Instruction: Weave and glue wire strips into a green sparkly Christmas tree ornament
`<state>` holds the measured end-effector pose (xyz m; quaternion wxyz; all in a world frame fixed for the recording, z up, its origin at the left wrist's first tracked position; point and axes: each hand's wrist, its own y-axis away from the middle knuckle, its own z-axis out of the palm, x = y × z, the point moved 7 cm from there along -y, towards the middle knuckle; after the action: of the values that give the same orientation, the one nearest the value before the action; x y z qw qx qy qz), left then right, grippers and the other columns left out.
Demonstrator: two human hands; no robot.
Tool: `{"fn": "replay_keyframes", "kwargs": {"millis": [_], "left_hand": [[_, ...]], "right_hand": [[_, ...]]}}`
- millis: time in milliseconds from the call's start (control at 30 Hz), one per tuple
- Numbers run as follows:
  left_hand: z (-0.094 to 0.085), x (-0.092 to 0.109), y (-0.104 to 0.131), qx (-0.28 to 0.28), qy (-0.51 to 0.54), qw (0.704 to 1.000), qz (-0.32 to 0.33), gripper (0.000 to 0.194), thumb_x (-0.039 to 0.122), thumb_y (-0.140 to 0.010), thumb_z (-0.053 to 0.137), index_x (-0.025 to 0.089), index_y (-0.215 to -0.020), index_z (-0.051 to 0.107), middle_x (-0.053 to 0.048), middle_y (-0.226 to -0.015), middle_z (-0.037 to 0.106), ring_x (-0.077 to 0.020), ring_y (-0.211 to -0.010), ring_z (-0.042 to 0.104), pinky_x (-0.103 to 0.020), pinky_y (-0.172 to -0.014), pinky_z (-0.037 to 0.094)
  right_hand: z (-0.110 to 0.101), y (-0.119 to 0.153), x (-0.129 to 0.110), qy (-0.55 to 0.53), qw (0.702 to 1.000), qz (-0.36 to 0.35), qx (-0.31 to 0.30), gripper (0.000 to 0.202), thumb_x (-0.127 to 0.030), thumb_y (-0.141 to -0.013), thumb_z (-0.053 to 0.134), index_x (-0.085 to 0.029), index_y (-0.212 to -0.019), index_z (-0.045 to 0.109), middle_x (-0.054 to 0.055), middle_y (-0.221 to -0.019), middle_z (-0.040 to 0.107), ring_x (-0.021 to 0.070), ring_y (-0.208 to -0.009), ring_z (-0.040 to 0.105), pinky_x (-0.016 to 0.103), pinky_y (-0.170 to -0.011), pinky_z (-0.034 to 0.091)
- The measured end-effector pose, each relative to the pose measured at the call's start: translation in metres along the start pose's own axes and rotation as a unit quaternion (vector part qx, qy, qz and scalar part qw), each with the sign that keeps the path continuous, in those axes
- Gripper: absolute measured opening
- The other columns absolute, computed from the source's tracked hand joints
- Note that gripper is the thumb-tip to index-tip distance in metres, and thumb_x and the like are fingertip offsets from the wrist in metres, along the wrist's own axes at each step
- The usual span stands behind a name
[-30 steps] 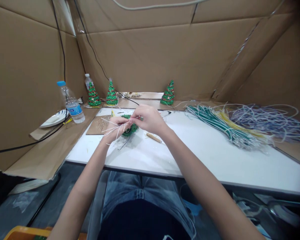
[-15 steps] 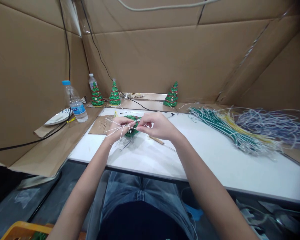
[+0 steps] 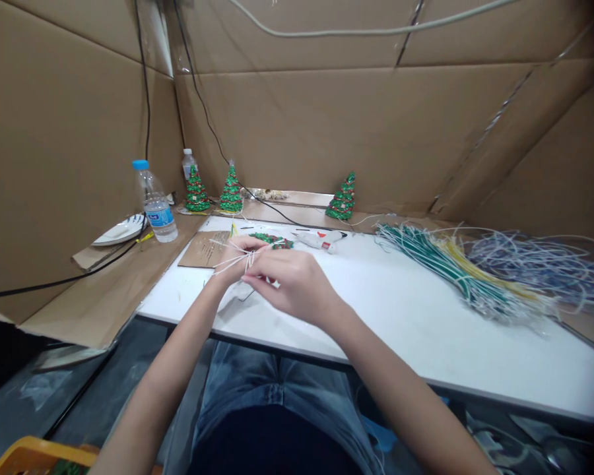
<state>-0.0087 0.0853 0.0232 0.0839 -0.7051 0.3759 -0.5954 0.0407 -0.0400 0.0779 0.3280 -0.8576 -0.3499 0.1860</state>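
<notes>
My left hand [image 3: 237,259] is closed on a bunch of thin white wires [image 3: 226,265] that fan out over its wrist side. Its fingertips are partly hidden behind my right hand [image 3: 290,280], which is pinched at the same wires, thumb and forefinger close together. Just beyond the hands lies a green and red tinsel piece [image 3: 277,241], partly covered by them. A glue gun [image 3: 321,241], white with a red mark, rests on the white table [image 3: 391,303] behind my right hand.
Three small green trees [image 3: 231,190] stand along the back ledge. Bottles [image 3: 161,214] and a plate [image 3: 120,231] are at left. Bundled green wires [image 3: 426,260] and tangled purple-white wires [image 3: 539,260] lie at right. A cardboard piece [image 3: 198,251] is beside my left hand.
My right hand has moved left and nearer me, over my left fingers. The tinsel piece shows farther right, and the glue gun is now uncovered. The view has shifted slightly.
</notes>
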Motion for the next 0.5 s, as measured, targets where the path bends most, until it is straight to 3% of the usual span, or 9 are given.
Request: {"fn": "replay_keyframes", "kwargs": {"millis": [100, 233, 333, 500], "left_hand": [[0.000, -0.002, 0.001, 0.007, -0.012, 1.000, -0.010, 0.018, 0.029, -0.073, 0.067, 0.013, -0.067, 0.070, -0.006, -0.066, 0.067, -0.0175, -0.064, 0.060, -0.028, -0.057, 0.047], [0.000, -0.004, 0.002, 0.011, -0.027, 0.999, -0.013, 0.022, 0.034, -0.075, 0.065, 0.013, -0.068, 0.071, -0.006, -0.066, 0.068, -0.0175, -0.063, 0.060, -0.026, -0.056, 0.047], [0.000, -0.007, 0.001, 0.014, -0.025, 1.000, -0.010, 0.025, 0.036, -0.075, 0.064, 0.013, -0.068, 0.071, -0.005, -0.062, 0.066, -0.0159, -0.059, 0.059, -0.025, -0.052, 0.045], [0.000, -0.004, -0.001, 0.009, -0.023, 1.000, 0.008, 0.026, 0.035, -0.075, 0.063, 0.012, -0.065, 0.069, -0.004, -0.060, 0.066, -0.0150, -0.058, 0.059, -0.023, -0.053, 0.045]], "right_hand": [[0.018, 0.004, -0.028, 0.183, 0.980, -0.066, -0.028, 0.023, -0.013, -0.088, 0.049, -0.015, -0.071, 0.065, 0.007, -0.071, 0.067, 0.0175, -0.065, 0.059, 0.030, -0.053, 0.039], [0.040, 0.016, -0.044, 0.256, 0.960, -0.109, -0.036, 0.026, -0.002, -0.082, 0.047, -0.014, -0.068, 0.064, 0.006, -0.062, 0.061, 0.0183, -0.058, 0.056, 0.031, -0.046, 0.032], [0.040, 0.024, -0.037, 0.234, 0.968, -0.092, 0.008, 0.023, -0.005, -0.085, 0.049, -0.014, -0.072, 0.065, 0.006, -0.060, 0.060, 0.0183, -0.058, 0.055, 0.031, -0.048, 0.033], [0.001, 0.034, 0.007, 0.039, 0.982, 0.050, 0.178, 0.013, -0.016, -0.087, 0.056, -0.016, -0.081, 0.068, 0.006, -0.072, 0.069, 0.0158, -0.066, 0.062, 0.027, -0.063, 0.048]]}}
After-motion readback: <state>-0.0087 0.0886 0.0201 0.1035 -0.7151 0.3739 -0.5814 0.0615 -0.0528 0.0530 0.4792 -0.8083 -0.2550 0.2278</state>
